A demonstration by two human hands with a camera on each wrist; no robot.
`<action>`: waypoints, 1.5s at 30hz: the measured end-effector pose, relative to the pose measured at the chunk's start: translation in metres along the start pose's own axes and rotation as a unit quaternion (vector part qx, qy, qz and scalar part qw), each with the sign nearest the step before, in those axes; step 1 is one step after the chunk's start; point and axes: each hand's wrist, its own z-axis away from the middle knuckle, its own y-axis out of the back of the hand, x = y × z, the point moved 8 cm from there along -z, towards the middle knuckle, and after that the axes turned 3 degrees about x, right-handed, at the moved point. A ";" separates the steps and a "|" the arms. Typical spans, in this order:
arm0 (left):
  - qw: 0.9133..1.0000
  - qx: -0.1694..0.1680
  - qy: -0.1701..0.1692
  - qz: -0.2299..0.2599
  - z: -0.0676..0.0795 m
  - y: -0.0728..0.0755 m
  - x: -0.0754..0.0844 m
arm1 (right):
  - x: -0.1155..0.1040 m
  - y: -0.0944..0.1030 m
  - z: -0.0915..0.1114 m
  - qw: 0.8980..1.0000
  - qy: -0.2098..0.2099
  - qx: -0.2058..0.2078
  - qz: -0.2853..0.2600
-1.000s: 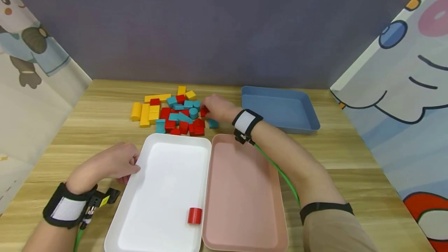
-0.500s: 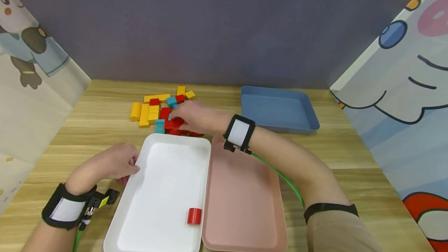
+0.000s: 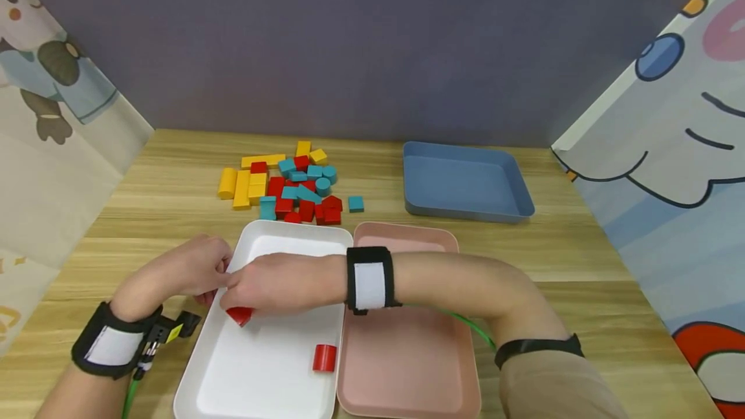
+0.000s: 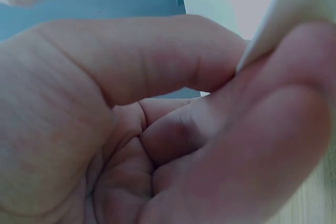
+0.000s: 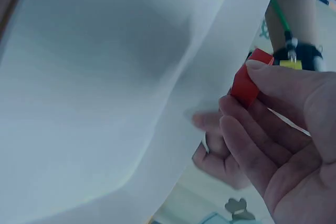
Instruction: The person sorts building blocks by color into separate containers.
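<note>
My right hand (image 3: 285, 282) reaches across the left part of the white tray (image 3: 262, 380), its fingers near the left rim. Between thumb and fingers it pinches a red block (image 5: 251, 80) with flat faces; in the head view only a corner shows under the fingers. The left hand (image 3: 198, 267) grips the tray's left rim, thumb on one side and curled fingers on the other, as the left wrist view shows. A red cylinder (image 3: 324, 358) lies inside the tray near its right wall. Both hands overlap at the rim in the head view.
A pink tray (image 3: 407, 367) stands against the white one, under the right forearm. Behind them lies a cluster of yellow blocks (image 3: 241, 190), red blocks (image 3: 306, 211) and blue blocks (image 3: 308, 194). One blue block (image 3: 356, 204) sits apart. A blue tray (image 3: 465, 180) stands at the back right.
The right hand has moved from the block cluster toward me and left, over the white tray, bringing a red block. The left hand stays on the rim.
</note>
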 end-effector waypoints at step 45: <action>1.000 0.002 0.005 0.001 0.001 0.000 0.001 | 0.110 0.029 0.042 0.986 -0.128 0.068 -0.082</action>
